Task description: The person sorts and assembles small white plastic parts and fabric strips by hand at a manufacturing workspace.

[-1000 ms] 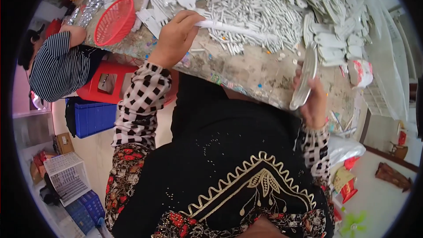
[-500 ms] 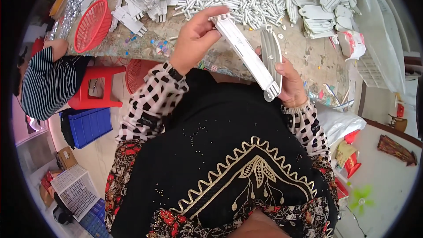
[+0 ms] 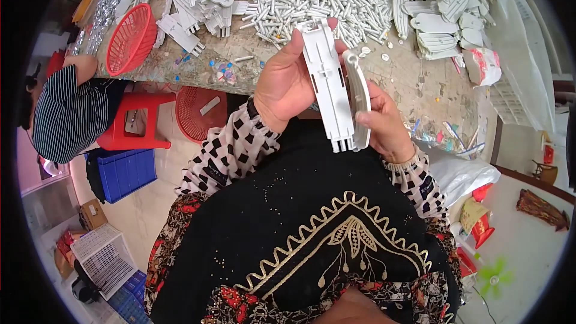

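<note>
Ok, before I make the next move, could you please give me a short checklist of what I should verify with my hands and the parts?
1. Left hand supports the long flat part: ok, fingers wrap behind its upper half.
2. Right hand grips the curved part: ok, thumb on its side.
3. Prongs clear of fingers: ok, they point down, toward your body.
4. The two parts joined: cannot tell, their lower ends overlap in this view.
5. One hand free: not ok, each holds a part.
6. Co-worker's arm away from your hands: ok, at far left.
</note>
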Demonstrator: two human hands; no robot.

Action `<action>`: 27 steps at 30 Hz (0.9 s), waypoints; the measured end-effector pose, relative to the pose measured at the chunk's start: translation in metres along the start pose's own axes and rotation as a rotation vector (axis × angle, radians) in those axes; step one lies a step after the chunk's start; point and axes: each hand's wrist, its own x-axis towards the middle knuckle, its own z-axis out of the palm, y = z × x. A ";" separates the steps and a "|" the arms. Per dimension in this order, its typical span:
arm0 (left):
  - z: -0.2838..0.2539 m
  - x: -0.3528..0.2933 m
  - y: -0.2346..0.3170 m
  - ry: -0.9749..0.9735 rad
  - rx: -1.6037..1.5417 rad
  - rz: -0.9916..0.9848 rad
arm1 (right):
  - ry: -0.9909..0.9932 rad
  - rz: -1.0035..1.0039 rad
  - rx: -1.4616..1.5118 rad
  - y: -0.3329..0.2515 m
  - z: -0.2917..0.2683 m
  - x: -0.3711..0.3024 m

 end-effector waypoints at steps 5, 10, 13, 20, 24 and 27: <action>0.009 -0.001 0.002 -0.108 -0.004 -0.020 | 0.076 -0.088 -0.237 -0.007 0.014 -0.012; 0.012 0.006 0.006 -0.143 0.044 -0.012 | 0.317 -0.244 -0.471 -0.004 0.021 -0.015; 0.030 0.002 -0.004 -0.031 0.216 0.108 | 0.207 -0.443 -0.892 -0.002 0.022 -0.011; 0.044 -0.003 -0.015 -0.002 0.468 0.146 | 0.209 -0.642 -1.076 -0.008 0.031 -0.008; 0.048 -0.008 -0.014 -0.062 0.577 0.152 | 0.162 -0.716 -1.190 -0.010 0.034 -0.010; 0.051 -0.012 -0.014 -0.096 0.651 0.108 | 0.129 -0.791 -1.199 -0.010 0.034 -0.011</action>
